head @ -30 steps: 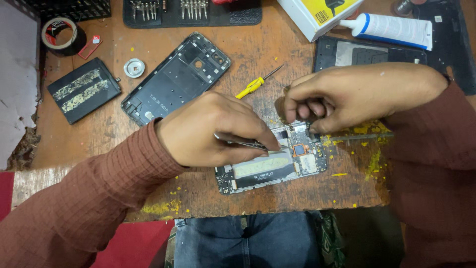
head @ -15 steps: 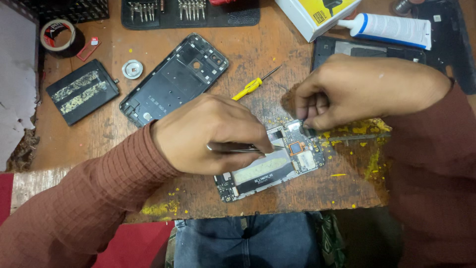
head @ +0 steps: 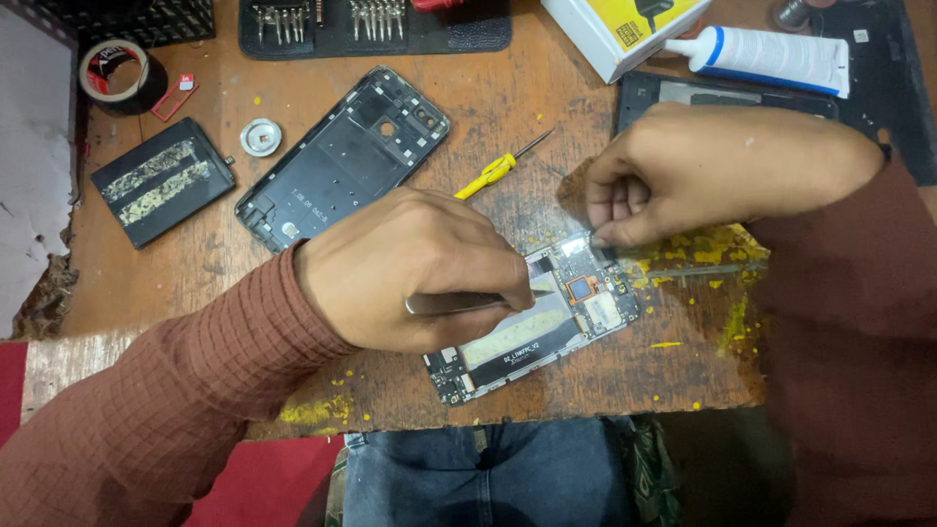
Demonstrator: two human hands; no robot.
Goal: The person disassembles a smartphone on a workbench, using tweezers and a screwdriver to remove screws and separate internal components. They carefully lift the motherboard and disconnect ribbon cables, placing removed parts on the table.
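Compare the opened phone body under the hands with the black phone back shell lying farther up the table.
The opened phone body is full of circuit boards and a pale strip; the black phone back shell is a bare shell. The left hand, holding metal tweezers, and the right hand touch the body; the shell lies untouched. Both lie flat, slanted alike.

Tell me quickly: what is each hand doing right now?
Left hand: closed on metal tweezers over the opened phone.
Right hand: fingers curled, fingertips pressing the phone's top edge.
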